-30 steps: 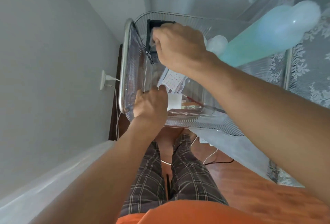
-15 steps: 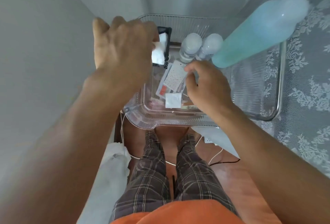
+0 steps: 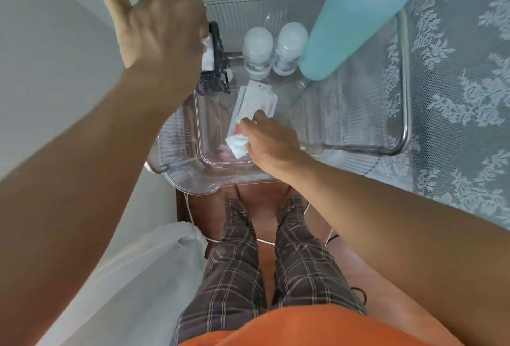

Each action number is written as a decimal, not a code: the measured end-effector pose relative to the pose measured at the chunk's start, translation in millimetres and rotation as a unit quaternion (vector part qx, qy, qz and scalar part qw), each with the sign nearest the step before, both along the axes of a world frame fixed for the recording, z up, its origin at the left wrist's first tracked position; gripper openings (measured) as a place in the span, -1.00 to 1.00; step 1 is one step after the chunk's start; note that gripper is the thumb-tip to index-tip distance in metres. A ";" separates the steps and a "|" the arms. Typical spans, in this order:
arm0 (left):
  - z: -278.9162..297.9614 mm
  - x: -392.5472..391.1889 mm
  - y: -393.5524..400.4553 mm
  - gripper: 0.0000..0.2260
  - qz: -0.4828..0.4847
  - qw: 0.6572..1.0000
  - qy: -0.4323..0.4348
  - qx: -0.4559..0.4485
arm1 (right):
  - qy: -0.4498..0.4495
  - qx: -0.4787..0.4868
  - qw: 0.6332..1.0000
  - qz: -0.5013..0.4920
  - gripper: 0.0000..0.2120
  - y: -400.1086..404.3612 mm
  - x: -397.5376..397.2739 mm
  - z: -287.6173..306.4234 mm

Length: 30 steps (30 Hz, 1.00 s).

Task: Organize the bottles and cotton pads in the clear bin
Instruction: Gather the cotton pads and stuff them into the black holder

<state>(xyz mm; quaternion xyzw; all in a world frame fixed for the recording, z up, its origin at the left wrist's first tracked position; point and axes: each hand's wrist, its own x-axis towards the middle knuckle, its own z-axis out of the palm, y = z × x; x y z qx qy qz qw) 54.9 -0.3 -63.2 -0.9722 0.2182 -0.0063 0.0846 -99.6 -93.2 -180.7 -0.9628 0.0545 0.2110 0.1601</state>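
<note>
The clear ribbed bin [image 3: 198,187] lies in front of me. At its far end stand two small clear bottles [image 3: 258,43] with white caps, side by side, next to a tall pale-teal bottle [image 3: 356,17]. A black mesh holder [image 3: 216,69] with white cotton pads sits in the far left corner; my left hand [image 3: 162,33] covers its top, fingers curled on it. Flat packets [image 3: 256,101] lie on the bin floor. My right hand [image 3: 271,142] reaches inside the near end and pinches a loose white cotton pad [image 3: 236,146].
The bin rests on a grey lace tablecloth [image 3: 455,91] at the right, its near end jutting past the table edge above my plaid-trousered legs. A white wall runs along the left, a white bag [image 3: 154,257] lies at lower left, and cables cross the wooden floor.
My right hand has dropped from the packets to the cotton pad at the bin's near end and taken hold of it. My left hand stays on the black holder.
</note>
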 end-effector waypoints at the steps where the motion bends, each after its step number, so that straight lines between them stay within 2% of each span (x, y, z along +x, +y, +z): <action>1: 2.1 -6.4 2.3 -0.90 -0.004 1.000 0.007 -0.019 | -0.003 0.008 1.000 0.002 -0.77 -2.6 0.7 0.1; 4: 7.5 -39.9 13.2 -0.81 -0.002 0.993 0.043 -0.110 | -0.009 0.049 0.999 -0.018 -0.90 -16.3 -1.6 4.0; 7: 7.7 -92.0 24.8 -0.81 0.008 0.979 0.084 -0.186 | -0.046 0.061 0.995 -0.058 -0.90 -33.9 -9.2 7.3; 10: -3.7 -138.8 34.5 -0.77 0.044 0.966 0.155 -0.204 | -0.041 0.042 0.997 -0.059 -0.93 -44.4 -12.9 3.5; 14: -17.7 -171.1 44.3 -0.77 0.088 0.953 0.214 -0.194 | 0.017 0.034 0.999 -0.032 -0.68 -38.6 -7.0 -13.0; 16: -19.5 -173.8 46.2 -0.78 0.096 0.951 0.222 -0.194 | 0.018 0.043 0.998 -0.030 -0.73 -29.9 -3.9 -21.1; 19: -20.3 -165.3 49.8 -0.78 0.094 0.948 0.229 -0.202 | 0.000 0.041 0.999 -0.037 -0.93 -16.2 -3.5 -25.7; 22: -17.7 -149.2 57.9 -0.78 0.093 0.939 0.245 -0.222 | -0.006 0.059 0.996 -0.059 -0.97 -10.7 -4.9 -15.5; 26: -9.3 -133.2 73.6 -0.73 0.093 0.907 0.290 -0.292 | -0.119 0.131 0.980 -0.087 -0.94 -19.5 10.1 28.1; 28: -5.0 -131.3 80.8 -0.72 0.088 0.894 0.306 -0.316 | -0.190 0.158 0.967 -0.059 -0.91 -23.7 34.1 61.0; 30: -1.1 -133.4 86.5 -0.72 0.077 0.887 0.319 -0.325 | -0.224 0.131 0.966 -0.007 -0.89 -25.9 67.7 88.3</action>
